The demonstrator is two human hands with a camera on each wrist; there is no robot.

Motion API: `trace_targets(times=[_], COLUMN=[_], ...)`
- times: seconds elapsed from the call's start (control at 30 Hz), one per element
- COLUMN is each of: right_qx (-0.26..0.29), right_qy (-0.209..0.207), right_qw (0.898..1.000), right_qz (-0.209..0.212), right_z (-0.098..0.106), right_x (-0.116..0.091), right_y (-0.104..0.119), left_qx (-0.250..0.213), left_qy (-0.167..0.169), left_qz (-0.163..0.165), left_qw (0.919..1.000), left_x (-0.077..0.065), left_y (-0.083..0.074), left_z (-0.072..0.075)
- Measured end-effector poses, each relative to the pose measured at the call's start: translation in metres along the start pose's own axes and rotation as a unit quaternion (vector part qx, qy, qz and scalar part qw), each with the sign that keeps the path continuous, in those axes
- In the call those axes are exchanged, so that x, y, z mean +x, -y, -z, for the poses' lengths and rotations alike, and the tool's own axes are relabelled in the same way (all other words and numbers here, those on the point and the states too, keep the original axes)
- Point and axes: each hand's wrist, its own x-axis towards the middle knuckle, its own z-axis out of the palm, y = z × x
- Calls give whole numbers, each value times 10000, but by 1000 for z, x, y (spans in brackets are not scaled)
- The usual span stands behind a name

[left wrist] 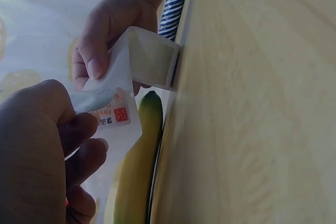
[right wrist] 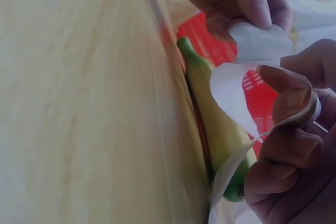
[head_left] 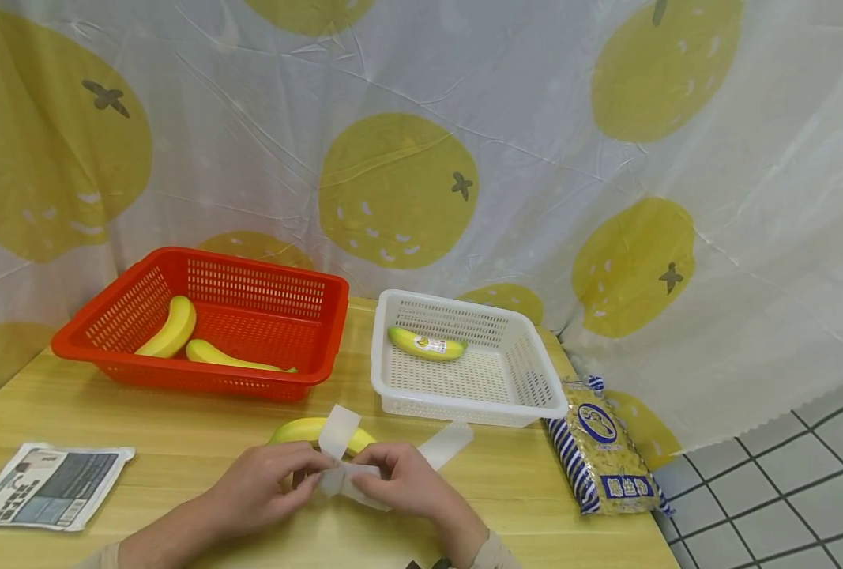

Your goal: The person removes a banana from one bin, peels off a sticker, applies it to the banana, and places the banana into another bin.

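We had left grip (head_left: pixel 268 484) and right grip (head_left: pixel 401 477) both pinching label strip (head_left: pixel 339 431) (banana (head_left: pixel 296 431) just beyond); uneven pull risked creasing it

Left hand (head_left: pixel 268 484) and right hand (head_left: pixel 408 480) holding white papery strip (head_left: pixel 339 431) near yellow-green banana (head_left: pixel 295 431) on pale wooden table (head_left: pixel 521 490); behind, red plastic basket (head_left: pixel 208 382) with two yellow bananas (head_left: pixel 172 328), white plastic basket (head_left: pixel 464 408) with stickered banana (head_left: pixel 410 341)

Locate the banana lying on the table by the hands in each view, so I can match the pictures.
Head: the banana is below and left of centre, partly behind the white strip.
Left wrist: bottom, left of centre, alongside the tabletop.
Right wrist: right of centre, slanting down to the right.
Shared landmark: the white strip.
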Motion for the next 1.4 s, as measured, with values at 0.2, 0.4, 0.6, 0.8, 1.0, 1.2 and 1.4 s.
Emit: trace_targets(times=[0.2,0.4,0.6,0.8,1.0,1.2,1.4], right_qx=[-66,-38,-54,-88,-224,-431,-454], right_qy=[-47,-43,-42,-99,-164,-234,-259], right_qw=[10000,10000,10000,9999,9996,9986,9983], right_qz=[4,3,38,-20,-101,-191,-266], right_z=[3,3,5,8,9,10,12], right_x=[-1,-1,-2,-3,-3,-4,-4], right_y=[0,-1,1,1,3,4,5], left_qx=[12,128,369,512,563,634,685], left_qy=[-43,-99,-163,-248,-249,-219,-171], left_qz=[-63,-44,88,219,407,501,605], left_qw=[10000,9999,9991,9981,9973,9965,9957], left_x=[0,0,1,2,2,2,2], left_y=[1,2,-1,-2,-3,-3,-3], left_z=[0,0,1,1,1,1,1])
